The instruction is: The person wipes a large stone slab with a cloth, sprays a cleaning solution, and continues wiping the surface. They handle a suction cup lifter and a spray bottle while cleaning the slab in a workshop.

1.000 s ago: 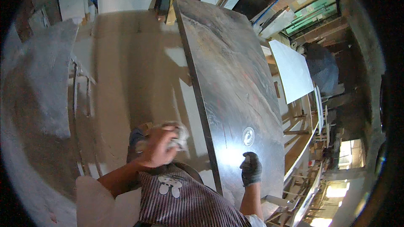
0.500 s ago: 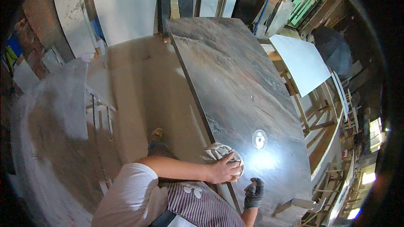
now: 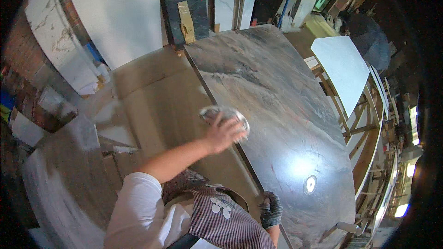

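Since the earlier frame, the bare left hand [image 3: 222, 134] and its bunched cloth [image 3: 228, 111] have been moving away from the body toward the far end, along the left edge of the dark marbled slab [image 3: 272, 106], while the gloved right hand [image 3: 271, 211] has been shifting left from over the surface to that same edge; the left hand is now holding the pale, dark-patched cloth under slightly spread fingers, and the cloth is overlapping the slab's left edge, though blur is hiding whether it is pressing on the stone; the right hand is resting by the edge at the near end, its fingers curling in narrowly, and I cannot tell whether they are gripping anything; to the right of that hand a round disc [image 3: 310, 185] is lying on the slab, a bright patch of light glaring just beyond it; the striped apron [image 3: 226, 212] is showing at the near side; a white panel [image 3: 341, 71] is sitting to the right of the slab, above wooden framing [image 3: 364, 128]; at the far left, large pale sheets [image 3: 122, 23] are leaning upright, and a greyish slab [image 3: 69, 170] is standing at the near left.
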A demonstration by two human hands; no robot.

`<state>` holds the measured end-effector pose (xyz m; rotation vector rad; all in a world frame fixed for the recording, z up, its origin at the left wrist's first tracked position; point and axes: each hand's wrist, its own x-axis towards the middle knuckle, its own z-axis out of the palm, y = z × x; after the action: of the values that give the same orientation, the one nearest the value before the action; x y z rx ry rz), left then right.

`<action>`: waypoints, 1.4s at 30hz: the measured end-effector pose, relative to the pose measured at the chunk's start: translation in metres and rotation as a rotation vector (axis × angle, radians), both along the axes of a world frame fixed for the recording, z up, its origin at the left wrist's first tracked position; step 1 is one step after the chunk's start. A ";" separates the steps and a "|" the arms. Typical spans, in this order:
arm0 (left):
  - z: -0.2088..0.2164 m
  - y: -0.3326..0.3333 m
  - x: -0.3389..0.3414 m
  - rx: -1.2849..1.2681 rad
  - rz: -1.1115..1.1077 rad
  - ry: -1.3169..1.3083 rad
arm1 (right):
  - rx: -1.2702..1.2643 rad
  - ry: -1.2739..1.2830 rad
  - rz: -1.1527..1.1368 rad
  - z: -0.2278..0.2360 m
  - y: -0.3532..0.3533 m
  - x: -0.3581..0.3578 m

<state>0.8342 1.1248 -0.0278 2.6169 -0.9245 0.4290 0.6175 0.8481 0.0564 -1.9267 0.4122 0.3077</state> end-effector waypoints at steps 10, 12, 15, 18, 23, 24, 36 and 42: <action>-0.059 0.248 0.213 -0.358 0.832 0.198 | -0.165 0.181 0.031 -0.014 0.078 0.021; -0.084 0.261 0.200 -0.229 0.798 0.371 | -0.280 0.133 0.128 -0.014 0.081 0.021; -0.110 0.250 0.143 -0.263 0.803 0.608 | 0.142 0.114 -0.404 -0.035 0.093 0.017; -0.134 0.245 0.065 -0.461 0.749 0.753 | -0.374 0.010 0.101 -0.014 0.097 0.031; -0.111 0.246 -0.008 -0.472 0.823 0.929 | -0.016 0.200 0.011 -0.012 0.096 0.049; -0.105 0.253 -0.011 -0.471 0.826 0.900 | 0.082 0.224 -0.011 -0.014 0.097 0.057; -0.008 0.365 0.190 -0.688 0.754 0.578 | 0.084 0.065 -0.152 -0.042 0.188 0.144; 0.081 0.304 0.355 -0.192 0.092 0.033 | -0.001 0.064 -0.464 -0.054 0.280 0.183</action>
<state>1.1894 1.4286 0.0530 2.4899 -0.7164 0.4715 0.8003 1.1278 0.0028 -1.7628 0.8819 0.0639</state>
